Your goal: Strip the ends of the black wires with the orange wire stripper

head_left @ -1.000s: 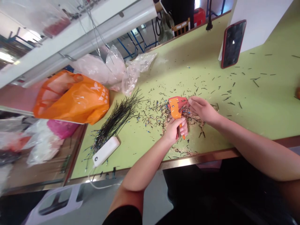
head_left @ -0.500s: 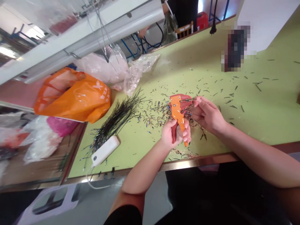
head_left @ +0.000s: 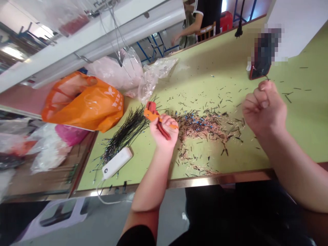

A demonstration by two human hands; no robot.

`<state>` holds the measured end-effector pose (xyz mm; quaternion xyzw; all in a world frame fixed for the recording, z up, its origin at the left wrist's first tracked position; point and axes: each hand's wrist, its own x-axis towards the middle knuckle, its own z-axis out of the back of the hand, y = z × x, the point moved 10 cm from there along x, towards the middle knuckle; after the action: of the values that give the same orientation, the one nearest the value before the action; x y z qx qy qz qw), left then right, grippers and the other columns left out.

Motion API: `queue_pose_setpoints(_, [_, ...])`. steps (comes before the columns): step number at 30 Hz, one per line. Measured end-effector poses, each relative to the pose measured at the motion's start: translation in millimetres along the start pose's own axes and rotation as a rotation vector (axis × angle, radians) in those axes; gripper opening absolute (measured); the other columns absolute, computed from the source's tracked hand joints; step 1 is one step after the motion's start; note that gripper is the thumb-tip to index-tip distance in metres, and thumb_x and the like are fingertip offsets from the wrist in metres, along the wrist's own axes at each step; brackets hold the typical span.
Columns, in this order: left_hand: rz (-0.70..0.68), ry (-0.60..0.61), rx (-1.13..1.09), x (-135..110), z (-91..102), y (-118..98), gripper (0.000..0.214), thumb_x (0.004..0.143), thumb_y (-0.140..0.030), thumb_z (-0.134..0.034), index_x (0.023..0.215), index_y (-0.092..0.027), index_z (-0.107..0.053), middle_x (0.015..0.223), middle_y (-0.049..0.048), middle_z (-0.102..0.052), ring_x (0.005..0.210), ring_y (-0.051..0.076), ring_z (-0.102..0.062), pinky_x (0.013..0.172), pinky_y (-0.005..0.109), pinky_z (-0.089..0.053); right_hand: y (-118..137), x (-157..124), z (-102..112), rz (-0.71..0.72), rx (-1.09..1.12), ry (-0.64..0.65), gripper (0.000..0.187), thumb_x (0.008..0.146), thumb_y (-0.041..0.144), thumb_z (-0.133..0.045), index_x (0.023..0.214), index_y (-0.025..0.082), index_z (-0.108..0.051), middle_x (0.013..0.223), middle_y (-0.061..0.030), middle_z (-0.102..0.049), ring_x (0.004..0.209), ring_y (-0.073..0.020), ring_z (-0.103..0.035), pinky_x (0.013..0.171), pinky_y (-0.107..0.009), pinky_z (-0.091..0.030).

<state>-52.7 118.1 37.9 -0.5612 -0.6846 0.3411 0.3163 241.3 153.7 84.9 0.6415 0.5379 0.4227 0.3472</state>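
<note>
Far L of the fingers of the L hand (head_left: 165, 132): orange bag (head_left: 89, 109), slumped, wht print on side; clear plastic bags (head_left: 128, 71) right next to it. Closer in, just L of the fingers: bundle of blk wires (head_left: 128, 128), thin, fanned out, blue/pale tips at the near end. Wht box (head_left: 117, 163) w/ dark round button + wht cord, below-L of the fingers, by the bundle's near end.

L fingers wrapped round the grips of the hand tool (head_left: 151, 112). Tool = orange + red, 2 grips: orange one pokes out R past the fingers, red one angles down-R below them. Red head sticks out up-L of the fingers, orange plate alongside; whole thing tilted. Jaws too small to read.

R of L fingers, btwn the 2 hands: messy scrap pile (head_left: 200, 123), short blk bits, blue bits, copper-colored strands, on green bench (head_left: 302, 123). Co-worker (head_left: 208, 17) well beyond it.

R hand (head_left: 266, 109): fingers curled in, thumb up against index; dark bit at the tips, can't tell if pinched or behind. Phone (head_left: 260, 71) just past those fingers, red edge, partly pixelated, next to wht panel (head_left: 297, 30).
</note>
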Motion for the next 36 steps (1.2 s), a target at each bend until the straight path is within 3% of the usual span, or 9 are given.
queue_pose_setpoints(1, [-0.024,-0.037,0.020,5,6.7,-6,0.034,0.087,-0.048,-0.062,0.076,-0.024,-0.040,0.064,-0.0047,-0.033,0.055,0.010,-0.036,0.060,0.025,-0.049,2,3,3,0.022,-0.003,-0.008,0.028,0.099,0.037,-0.066,0.082,0.029,-0.045,0.059,0.0072,-0.016,0.054,-0.0153,-0.010,0.054,-0.037,-0.015])
queue_pose_setpoints(3, [0.094,-0.007,0.053,7,3.5,6,0.034,0.087,-0.053,-0.059,0.078,-0.025,-0.042,0.065,-0.0043,-0.034,0.056,0.011,-0.037,0.059,0.027,-0.049,-11,4,-9,-0.022,-0.006,0.103,0.026,0.099,0.042,-0.068,0.083,0.028,-0.053,0.056,0.0078,-0.022,0.052,-0.0135,-0.013,0.053,-0.035,-0.014])
queue_pose_setpoints(5, [0.260,0.105,0.049,-5,-14.7,30,0.036,0.084,-0.057,-0.060,0.079,-0.024,-0.045,0.066,-0.0040,-0.035,0.056,0.011,-0.040,0.058,0.030,-0.050,-33,-4,-30,-0.101,-0.040,0.272,0.029,0.099,0.048,-0.070,0.083,0.027,-0.058,0.055,0.0081,-0.028,0.051,-0.0122,-0.017,0.052,-0.034,-0.016])
queue_pose_setpoints(8, [0.422,0.292,0.035,-33,-45.4,57,0.039,0.079,-0.058,-0.066,0.078,-0.024,-0.047,0.065,-0.0039,-0.039,0.055,0.012,-0.045,0.059,0.033,-0.053,-50,-15,-43,-0.102,-0.080,0.353,0.031,0.099,0.052,-0.069,0.084,0.025,-0.063,0.056,0.0079,-0.034,0.050,-0.0114,-0.024,0.052,-0.032,-0.019])
queue_pose_setpoints(10, [0.453,0.346,0.049,-43,-54.2,63,0.039,0.078,-0.058,-0.068,0.079,-0.023,-0.049,0.065,-0.0035,-0.041,0.056,0.013,-0.048,0.059,0.035,-0.055,-54,-17,-42,-0.102,-0.106,0.343,0.032,0.099,0.052,-0.068,0.084,0.024,-0.065,0.056,0.0078,-0.034,0.050,-0.0113,-0.026,0.052,-0.032,-0.022])
queue_pose_setpoints(15, [0.512,0.358,0.080,-46,-50.9,73,0.037,0.079,-0.056,-0.068,0.082,-0.023,-0.053,0.068,-0.0006,-0.051,0.060,0.016,-0.054,0.060,0.036,-0.053,-50,-15,-41,-0.103,-0.126,0.337,0.040,0.094,0.062,-0.072,0.083,0.024,-0.065,0.055,0.0093,-0.033,0.049,-0.0101,-0.025,0.051,-0.031,-0.026])
queue_pose_setpoints(24, [0.565,0.531,0.061,-56,-61.5,87,0.043,0.079,-0.059,-0.076,0.085,-0.020,-0.060,0.069,-0.0005,-0.056,0.062,0.015,-0.060,0.064,0.035,-0.057,-61,-16,-40,-0.125,-0.144,0.368,0.040,0.095,0.061,-0.072,0.084,0.023,-0.068,0.052,0.0101,-0.031,0.047,-0.0095,-0.023,0.049,-0.029,-0.021])
queue_pose_setpoints(30, [0.556,0.536,0.065,-58,-61.9,90,0.042,0.081,-0.058,-0.078,0.085,-0.020,-0.061,0.067,-0.0007,-0.057,0.062,0.015,-0.060,0.067,0.035,-0.056,-52,-15,-40,-0.073,-0.240,0.325,0.048,0.091,0.067,-0.073,0.079,0.021,-0.068,0.051,0.0090,-0.034,0.047,-0.0093,-0.025,0.047,-0.029,-0.017])
queue_pose_setpoints(36, [0.555,0.543,0.065,-57,-57.4,96,0.040,0.083,-0.054,-0.080,0.086,-0.018,-0.062,0.070,0.0000,-0.060,0.065,0.016,-0.064,0.068,0.034,-0.058,-49,-15,-38,-0.042,-0.243,0.298,0.043,0.094,0.063,-0.072,0.084,0.021,-0.070,0.052,0.0087,-0.036,0.047,-0.0093,-0.027,0.047,-0.028,-0.019])
